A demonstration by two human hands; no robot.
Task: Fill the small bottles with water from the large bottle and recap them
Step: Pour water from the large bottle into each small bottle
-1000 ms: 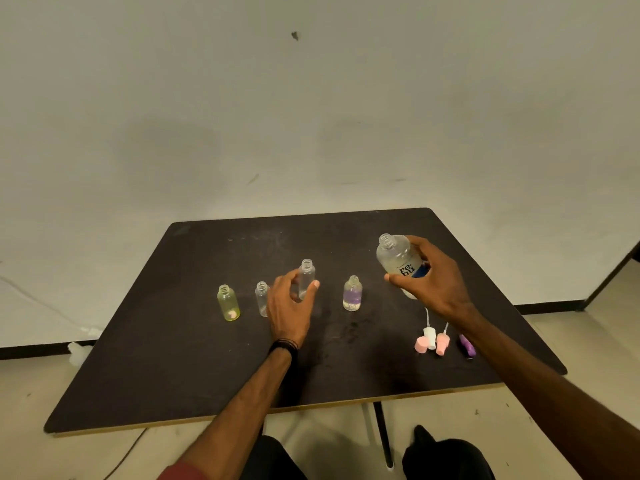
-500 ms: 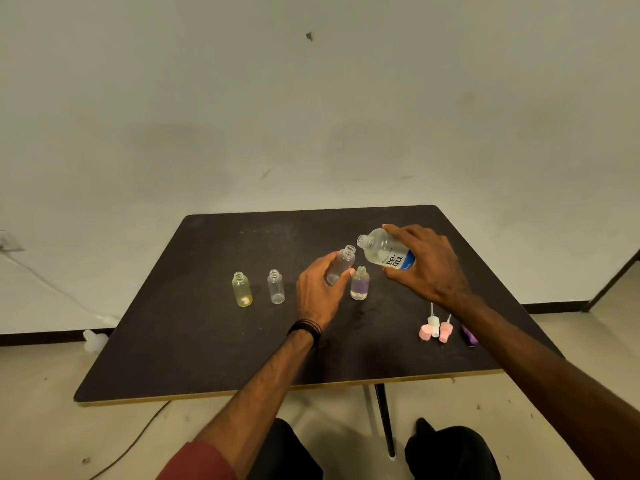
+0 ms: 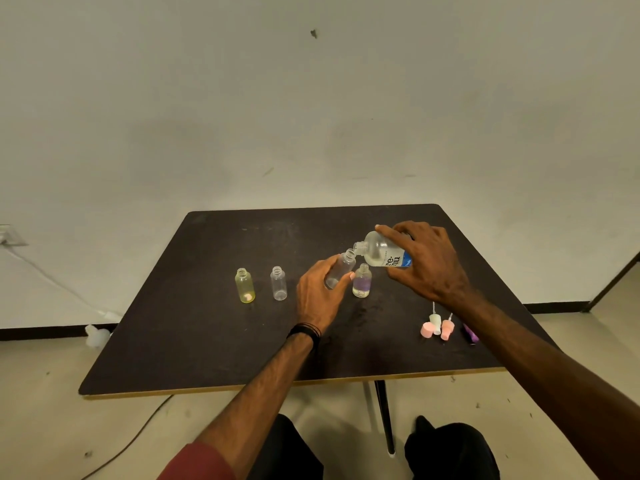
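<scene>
Head view: since the earlier frame, the large bottle (image 3: 383, 252) has been tipped further toward level, and its open neck has been brought right against the mouth of the clear small bottle (image 3: 341, 270), which has been leaned more steeply toward it; the rest of the table's contents are unchanged in place.

One dark table (image 3: 214, 344) is seen. One large bottle with a blue and white label is counted, held above the table. Four small bottles are counted, all uncapped: a yellow-tinted bottle (image 3: 245, 285) and a second clear bottle (image 3: 278, 283) standing upright toward the left, the tilted clear one in the grip, and a purple-tinted bottle (image 3: 362, 281) upright just beside it. Four loose caps are counted near the right front: a pink cap (image 3: 427, 330), a white spray cap (image 3: 435, 323), a pink spray cap (image 3: 447, 329) and a purple cap (image 3: 470, 333), partly hidden by the right forearm.

The right hand (image 3: 427, 263) is closed around the large bottle's body from above, fingers spread over it. The left hand (image 3: 318, 294) is closed on the tilted small bottle between thumb and fingers; a black band (image 3: 304, 331) is worn at its wrist.
</scene>
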